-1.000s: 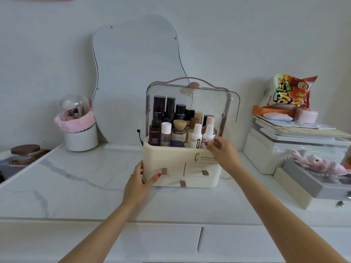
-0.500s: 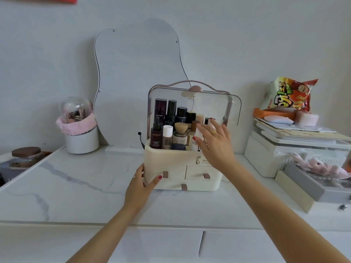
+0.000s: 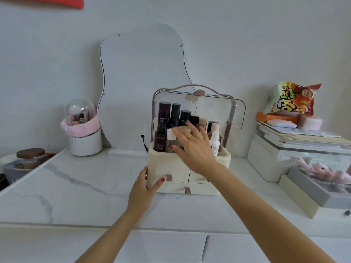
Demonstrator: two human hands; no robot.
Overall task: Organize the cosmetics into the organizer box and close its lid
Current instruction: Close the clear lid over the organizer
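Note:
The cream organizer box [image 3: 167, 166] stands mid-counter with three small drawers in its front. Several cosmetics bottles [image 3: 160, 138] stand upright in its top compartment. Its clear lid [image 3: 218, 107] with a pink rim is swung up and back. My left hand [image 3: 145, 188] grips the box's lower left front corner, thumb on the front. My right hand [image 3: 191, 147] hovers with fingers spread in front of the bottles, over the front rim, and holds nothing. It hides some of the middle bottles.
A wavy mirror [image 3: 140, 88] leans on the wall behind. At the left sit a brush holder [image 3: 83, 130] with a pink band and a brown-lidded jar [image 3: 30, 156]. On the right, stacked white boxes [image 3: 284, 154], a snack bag [image 3: 293, 98] and a pink plush [image 3: 322, 169].
My right hand left the white bottles at the box's right front, rose and swept left across the bottle tops with fingers spread. The left hand stayed on the box's corner.

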